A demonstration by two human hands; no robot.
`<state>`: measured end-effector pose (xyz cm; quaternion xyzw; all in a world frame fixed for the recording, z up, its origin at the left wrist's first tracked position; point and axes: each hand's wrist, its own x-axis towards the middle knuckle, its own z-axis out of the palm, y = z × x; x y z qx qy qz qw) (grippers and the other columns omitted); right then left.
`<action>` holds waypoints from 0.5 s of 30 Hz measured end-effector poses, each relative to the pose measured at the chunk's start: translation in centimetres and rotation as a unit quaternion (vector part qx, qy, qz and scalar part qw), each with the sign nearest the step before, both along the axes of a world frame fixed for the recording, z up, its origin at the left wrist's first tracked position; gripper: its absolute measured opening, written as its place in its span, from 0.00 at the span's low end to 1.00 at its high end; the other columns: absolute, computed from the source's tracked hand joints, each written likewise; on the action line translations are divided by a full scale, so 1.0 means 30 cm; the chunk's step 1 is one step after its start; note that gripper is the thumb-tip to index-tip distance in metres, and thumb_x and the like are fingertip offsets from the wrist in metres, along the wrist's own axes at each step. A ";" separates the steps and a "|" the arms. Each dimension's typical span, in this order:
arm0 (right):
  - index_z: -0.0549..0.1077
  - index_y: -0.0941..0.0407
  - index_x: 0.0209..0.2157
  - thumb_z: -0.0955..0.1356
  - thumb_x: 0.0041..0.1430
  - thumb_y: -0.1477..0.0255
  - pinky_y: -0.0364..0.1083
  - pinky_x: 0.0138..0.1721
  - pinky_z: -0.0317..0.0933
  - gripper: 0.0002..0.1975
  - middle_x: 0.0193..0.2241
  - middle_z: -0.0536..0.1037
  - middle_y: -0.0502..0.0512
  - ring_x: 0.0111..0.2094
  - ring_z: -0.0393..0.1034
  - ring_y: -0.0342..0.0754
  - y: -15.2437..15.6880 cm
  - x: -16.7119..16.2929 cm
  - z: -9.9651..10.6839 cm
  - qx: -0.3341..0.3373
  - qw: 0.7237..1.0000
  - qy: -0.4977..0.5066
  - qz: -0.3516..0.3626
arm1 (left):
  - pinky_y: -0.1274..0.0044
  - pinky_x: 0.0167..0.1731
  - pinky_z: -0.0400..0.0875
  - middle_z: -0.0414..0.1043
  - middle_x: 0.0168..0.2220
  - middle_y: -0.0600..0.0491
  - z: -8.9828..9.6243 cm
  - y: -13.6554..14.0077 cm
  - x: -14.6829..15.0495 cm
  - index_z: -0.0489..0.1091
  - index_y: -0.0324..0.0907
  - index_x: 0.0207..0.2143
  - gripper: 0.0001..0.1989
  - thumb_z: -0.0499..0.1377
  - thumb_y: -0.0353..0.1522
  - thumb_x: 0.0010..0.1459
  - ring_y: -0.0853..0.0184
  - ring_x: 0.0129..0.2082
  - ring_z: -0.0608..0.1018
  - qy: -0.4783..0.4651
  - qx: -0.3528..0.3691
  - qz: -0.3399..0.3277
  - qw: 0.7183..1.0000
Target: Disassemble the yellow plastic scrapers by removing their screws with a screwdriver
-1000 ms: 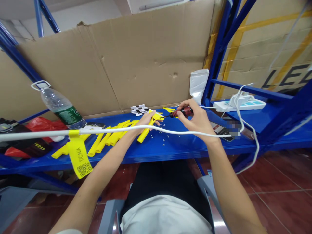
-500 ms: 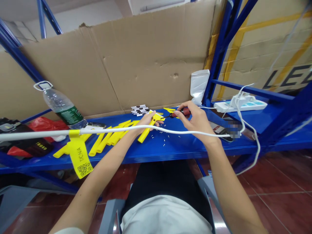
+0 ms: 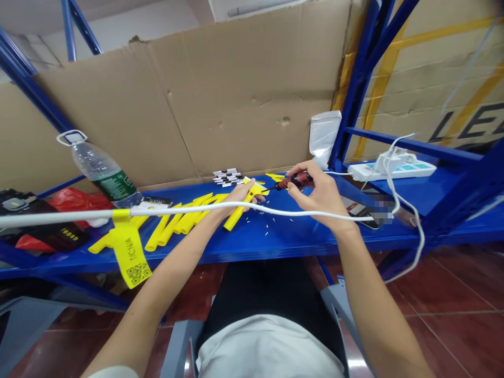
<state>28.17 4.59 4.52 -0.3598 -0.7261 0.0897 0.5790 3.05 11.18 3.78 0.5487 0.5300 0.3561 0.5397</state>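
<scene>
The yellow T-shaped plastic piece (image 3: 238, 214) is held by the left hand (image 3: 234, 200) over the middle of the blue metal shelf (image 3: 244, 245), its stem slanted toward the front edge. Its head is pinched between thumb and fingers. A slim screwdriver with a red-and-black handle (image 3: 297, 180) is gripped in the right hand (image 3: 321, 191), fingers closed round it, the shaft directed at the head. Whether the tip is seated cannot be determined.

Small loose metal screws (image 3: 266, 227) are scattered between the piece and the front edge. Yellow plastic tubes (image 3: 170, 231) are laid toward the shelf's left end; black-and-white flat parts (image 3: 226, 177) are grouped near the back edge. A white cable (image 3: 307, 213) is seen across the view, in front of the left forearm.

A slip of the tip, from a slanted shaft or uneven pressure, is judged the chief risk: the plastic could be scored or the supporting fingers struck. Screws, being unconfined, could be swept off the front edge by a wrist. The cable could be snagged by a raised arm.
</scene>
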 end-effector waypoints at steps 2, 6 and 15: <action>0.76 0.49 0.45 0.74 0.72 0.64 0.52 0.42 0.73 0.06 0.41 0.83 0.55 0.38 0.77 0.52 0.000 -0.001 0.001 0.002 1.000 0.005 -0.014 | 0.79 0.12 0.58 0.77 0.21 0.51 -0.003 0.003 -0.002 0.79 0.37 0.43 0.29 0.48 0.46 0.88 0.71 0.10 0.69 -0.003 0.003 -0.001 1.000; 0.76 0.49 0.43 0.74 0.70 0.66 0.52 0.42 0.72 0.05 0.38 0.82 0.52 0.35 0.75 0.51 0.004 0.001 -0.002 0.004 0.999 0.013 -0.032 | 0.79 0.12 0.59 0.77 0.22 0.50 -0.012 0.010 -0.004 0.78 0.37 0.44 0.28 0.48 0.47 0.88 0.71 0.11 0.70 -0.011 -0.008 -0.010 1.000; 0.73 0.49 0.49 0.75 0.71 0.64 0.53 0.46 0.74 0.11 0.41 0.84 0.55 0.40 0.79 0.54 -0.001 0.011 0.002 -0.005 1.000 0.010 -0.019 | 0.80 0.10 0.56 0.79 0.26 0.49 -0.014 0.028 -0.014 0.77 0.37 0.43 0.29 0.45 0.45 0.89 0.73 0.12 0.68 -0.056 -0.017 -0.023 0.998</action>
